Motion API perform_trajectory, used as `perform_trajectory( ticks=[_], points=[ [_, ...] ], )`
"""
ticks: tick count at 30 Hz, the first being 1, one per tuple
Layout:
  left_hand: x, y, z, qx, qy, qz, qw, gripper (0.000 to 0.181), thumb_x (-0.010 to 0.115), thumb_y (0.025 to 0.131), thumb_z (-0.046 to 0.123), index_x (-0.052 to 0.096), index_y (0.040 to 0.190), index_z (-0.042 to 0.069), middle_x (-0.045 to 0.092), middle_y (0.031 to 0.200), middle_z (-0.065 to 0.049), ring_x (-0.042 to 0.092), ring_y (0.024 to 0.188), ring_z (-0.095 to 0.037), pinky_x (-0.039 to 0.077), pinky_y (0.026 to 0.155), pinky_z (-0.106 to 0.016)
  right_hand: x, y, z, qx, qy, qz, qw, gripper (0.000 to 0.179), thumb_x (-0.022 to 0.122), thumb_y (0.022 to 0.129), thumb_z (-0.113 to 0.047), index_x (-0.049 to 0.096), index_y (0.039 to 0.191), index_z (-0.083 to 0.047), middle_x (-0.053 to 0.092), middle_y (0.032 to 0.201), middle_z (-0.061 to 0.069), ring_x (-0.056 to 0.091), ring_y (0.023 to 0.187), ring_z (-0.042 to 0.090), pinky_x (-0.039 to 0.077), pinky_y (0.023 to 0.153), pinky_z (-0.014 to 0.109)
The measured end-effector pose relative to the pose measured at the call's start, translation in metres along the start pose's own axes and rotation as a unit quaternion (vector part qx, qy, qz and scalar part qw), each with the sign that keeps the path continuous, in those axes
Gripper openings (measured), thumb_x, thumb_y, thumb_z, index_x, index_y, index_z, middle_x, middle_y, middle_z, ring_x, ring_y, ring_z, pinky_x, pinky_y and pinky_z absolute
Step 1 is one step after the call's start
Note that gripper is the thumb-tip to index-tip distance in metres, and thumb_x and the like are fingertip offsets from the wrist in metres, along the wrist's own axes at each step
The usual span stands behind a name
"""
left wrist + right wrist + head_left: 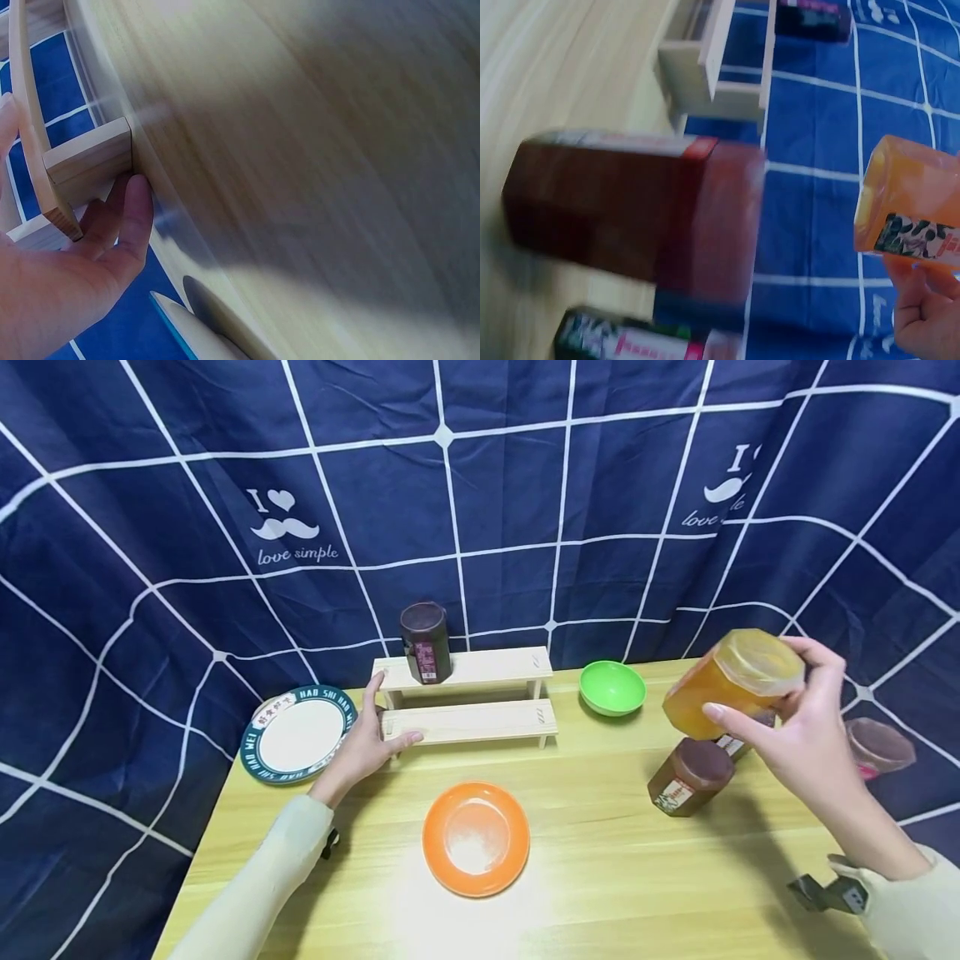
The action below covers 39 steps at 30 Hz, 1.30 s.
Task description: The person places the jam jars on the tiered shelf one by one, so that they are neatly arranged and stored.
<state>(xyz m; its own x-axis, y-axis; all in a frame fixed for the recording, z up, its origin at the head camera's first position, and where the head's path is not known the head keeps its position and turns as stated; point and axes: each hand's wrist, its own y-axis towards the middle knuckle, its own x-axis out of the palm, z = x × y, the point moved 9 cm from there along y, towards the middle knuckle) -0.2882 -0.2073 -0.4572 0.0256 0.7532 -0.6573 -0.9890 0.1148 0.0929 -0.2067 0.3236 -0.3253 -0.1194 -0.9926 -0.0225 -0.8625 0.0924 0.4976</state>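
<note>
A two-tier wooden rack (472, 723) stands at the back of the table. My left hand (362, 745) grips its left end; in the left wrist view the fingers (135, 225) curl under the shelf beside a leg. A dark jar (426, 647) sits upright on the upper tier. My right hand (813, 735) holds an amber jar (697, 693) in the air, tilted, at the table's right side. Close below it stands a brown jar (690, 777), with another dark jar (733, 745) partly hidden behind.
An orange plate (476, 839) lies front centre. A green bowl (612, 688) sits right of the rack. A white plate with a dark green rim (258, 760) is at the left. Another jar (879, 745) shows behind the right forearm. Blue curtain (502, 485) surrounds the table.
</note>
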Motion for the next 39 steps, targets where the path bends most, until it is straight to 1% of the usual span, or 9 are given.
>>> perform_trajectory(
  ticks=[3,8,12,16,19,25,32,34,39],
  points=[
    [0.000,-0.001,0.000,-0.001,-0.003,-0.001,1.0000,0.125,0.093,0.092,0.032,-0.001,0.175,0.031,0.060,0.111,-0.022,0.057,0.092,-0.035,0.047,0.088,-0.055,0.015,0.007,0.000,0.019,-0.012,-0.026,0.9994,0.100,0.079,0.081,0.026,0.029,0.156,-0.017,0.062,0.135,0.010,0.069,0.113,0.014,0.053,0.091,0.015],
    [-0.001,-0.001,-0.001,-0.002,-0.011,-0.001,0.9999,0.125,0.093,0.092,0.029,-0.001,0.175,0.031,0.054,0.144,-0.034,0.057,0.116,-0.042,0.044,0.106,-0.063,0.043,0.018,-0.003,0.032,-0.016,-0.072,0.9968,0.100,0.080,0.082,0.024,0.028,0.157,-0.018,0.062,0.133,0.012,0.072,0.108,0.015,0.057,0.085,0.019],
    [-0.001,0.001,-0.002,-0.003,-0.013,-0.001,0.9999,0.125,0.093,0.092,0.029,-0.002,0.175,0.031,0.049,0.152,-0.036,0.056,0.122,-0.044,0.042,0.110,-0.065,0.063,0.029,-0.006,0.030,-0.045,-0.099,0.9936,0.098,0.081,0.084,0.020,0.028,0.157,-0.020,0.062,0.134,0.010,0.072,0.108,0.015,0.056,0.089,0.019],
    [0.000,0.001,-0.003,-0.003,-0.008,-0.001,1.0000,0.125,0.092,0.092,0.031,-0.001,0.175,0.031,0.058,0.136,-0.034,0.059,0.109,-0.040,0.046,0.101,-0.061,0.078,0.039,-0.008,0.027,-0.095,-0.119,0.9880,0.096,0.082,0.088,0.013,0.026,0.158,-0.022,0.061,0.135,0.007,0.071,0.107,0.015,0.052,0.093,0.018],
    [0.001,0.001,-0.003,-0.003,-0.006,-0.003,1.0000,0.125,0.092,0.092,0.034,-0.002,0.175,0.032,0.060,0.118,-0.028,0.058,0.095,-0.038,0.047,0.091,-0.057,0.090,0.043,-0.010,0.033,-0.101,-0.137,0.9848,0.095,0.082,0.090,0.010,0.025,0.159,-0.022,0.060,0.136,0.009,0.071,0.109,0.018,0.052,0.094,0.020],
    [-0.002,-0.001,-0.003,0.002,-0.003,0.005,1.0000,0.125,0.093,0.091,0.034,0.000,0.175,0.031,0.058,0.137,-0.032,0.059,0.108,-0.039,0.047,0.098,-0.061,0.119,0.052,-0.006,0.051,-0.098,-0.174,0.9784,0.094,0.085,0.093,0.001,0.024,0.161,-0.023,0.059,0.140,0.008,0.067,0.116,0.021,0.050,0.099,0.023],
    [0.000,0.002,-0.002,0.001,-0.005,-0.002,1.0000,0.125,0.092,0.092,0.035,-0.001,0.175,0.033,0.059,0.103,-0.021,0.056,0.086,-0.033,0.047,0.082,-0.053,0.150,0.067,0.003,0.056,-0.069,-0.210,0.9736,0.096,0.085,0.093,0.000,0.022,0.162,-0.021,0.060,0.139,0.012,0.067,0.118,0.023,0.050,0.099,0.026],
    [0.000,0.003,-0.001,-0.001,-0.005,-0.003,1.0000,0.125,0.093,0.091,0.035,-0.001,0.175,0.033,0.059,0.103,-0.019,0.056,0.085,-0.032,0.047,0.081,-0.052,0.160,0.072,0.007,0.064,-0.051,-0.217,0.9727,0.096,0.085,0.092,0.002,0.022,0.161,-0.021,0.061,0.139,0.014,0.068,0.118,0.024,0.052,0.099,0.027],
    [0.000,0.003,-0.002,0.001,-0.005,0.000,1.0000,0.126,0.093,0.091,0.035,-0.001,0.175,0.032,0.063,0.119,-0.025,0.060,0.096,-0.035,0.048,0.090,-0.057,0.185,0.085,0.023,0.081,-0.010,-0.234,0.9687,0.095,0.083,0.092,0.006,0.022,0.160,-0.022,0.066,0.136,0.020,0.070,0.116,0.027,0.054,0.098,0.032]
  ],
)
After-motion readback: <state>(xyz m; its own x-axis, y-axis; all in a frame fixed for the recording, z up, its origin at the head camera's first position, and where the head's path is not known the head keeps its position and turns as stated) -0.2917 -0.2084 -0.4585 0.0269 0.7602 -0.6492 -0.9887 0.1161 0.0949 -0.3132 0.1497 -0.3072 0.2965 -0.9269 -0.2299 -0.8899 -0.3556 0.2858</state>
